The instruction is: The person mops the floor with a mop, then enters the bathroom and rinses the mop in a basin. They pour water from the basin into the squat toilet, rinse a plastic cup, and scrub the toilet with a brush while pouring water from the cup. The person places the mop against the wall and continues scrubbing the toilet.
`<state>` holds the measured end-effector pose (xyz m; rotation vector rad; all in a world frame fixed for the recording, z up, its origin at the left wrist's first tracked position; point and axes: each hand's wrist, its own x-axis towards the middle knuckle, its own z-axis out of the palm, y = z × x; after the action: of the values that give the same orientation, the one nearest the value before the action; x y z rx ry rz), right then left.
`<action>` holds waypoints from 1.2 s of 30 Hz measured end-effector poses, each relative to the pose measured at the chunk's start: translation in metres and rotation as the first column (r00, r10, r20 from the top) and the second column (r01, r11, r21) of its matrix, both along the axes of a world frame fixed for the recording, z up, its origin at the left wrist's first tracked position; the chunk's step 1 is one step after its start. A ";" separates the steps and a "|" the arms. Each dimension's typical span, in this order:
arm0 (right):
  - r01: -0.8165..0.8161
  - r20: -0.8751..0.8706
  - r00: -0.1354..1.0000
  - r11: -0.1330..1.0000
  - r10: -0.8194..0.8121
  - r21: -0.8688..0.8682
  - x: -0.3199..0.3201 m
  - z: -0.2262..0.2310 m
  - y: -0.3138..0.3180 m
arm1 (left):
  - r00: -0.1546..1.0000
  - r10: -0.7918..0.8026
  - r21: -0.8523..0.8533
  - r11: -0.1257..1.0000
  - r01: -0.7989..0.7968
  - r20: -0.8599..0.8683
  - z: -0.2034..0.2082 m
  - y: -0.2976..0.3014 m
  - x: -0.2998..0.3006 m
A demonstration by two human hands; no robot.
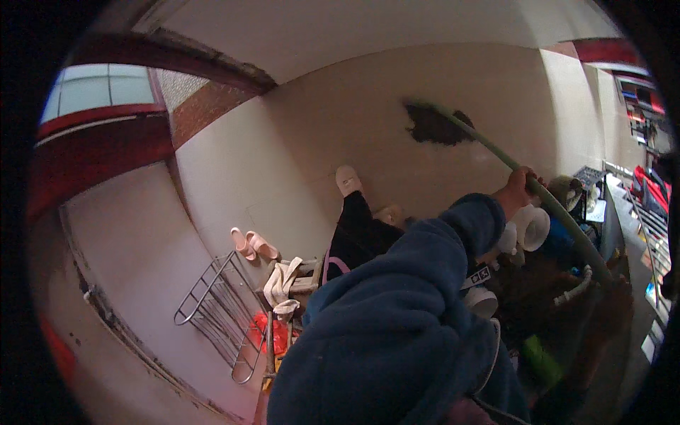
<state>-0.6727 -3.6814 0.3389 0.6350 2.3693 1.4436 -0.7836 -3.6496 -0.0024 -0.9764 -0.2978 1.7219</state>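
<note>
I see my hand gripping the broom handle, mid-sweep; its brush head lies beyond my fingers; next: drag steadily.

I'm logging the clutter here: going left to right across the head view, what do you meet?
Metal wire rack → pink slippers → dark mop head → hand gripping the green mop handle → shelves at far right.

Dim, bluish indoor light falls unevenly: the pale floor is moderately lit, while the right side sinks into deep shadow. A window at upper left glows softly. Heavy fisheye bending curves edges, a black vignette rings the frame, and the near blue sleeve looks soft.
</note>
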 end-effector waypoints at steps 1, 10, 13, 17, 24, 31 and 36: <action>-0.121 0.009 0.993 0.993 0.121 0.001 -0.005 0.004 0.005 | 1.000 0.018 -0.012 1.000 -0.018 0.016 0.002 -0.011 -0.010; -0.440 0.003 0.898 0.898 0.440 0.010 -0.136 -0.020 -0.005 | 0.902 0.432 -0.076 0.899 -0.431 -0.012 -0.019 -0.128 -0.132; -0.576 0.116 0.816 0.813 0.567 0.078 -0.181 -0.030 -0.015 | 0.826 0.560 -0.136 0.816 -0.562 -0.056 -0.030 -0.163 -0.161; -0.759 0.104 0.650 0.649 0.753 0.040 -0.252 -0.041 -0.039 | 0.745 0.667 -0.183 0.731 -0.657 -0.010 -0.040 -0.203 -0.203; -0.788 -0.054 0.606 0.591 0.793 -0.171 -0.317 -0.091 -0.103 | 0.549 0.836 -0.252 0.531 -0.809 -0.001 -0.078 -0.292 -0.248; -0.650 -0.077 0.649 0.499 0.757 -0.573 -0.306 -0.157 -0.192 | 0.635 0.746 -0.486 0.487 -0.726 -0.201 -0.144 -0.421 -0.244; 0.317 0.352 0.902 0.168 0.250 -0.933 -0.282 -0.175 -0.251 | 0.797 0.516 -0.611 0.532 -0.586 -0.315 -0.151 -0.506 -0.207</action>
<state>-0.9548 -3.9328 0.1642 -0.0617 2.2040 -0.2941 -0.9906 -4.1559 -0.1538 -1.4286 0.1554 2.5700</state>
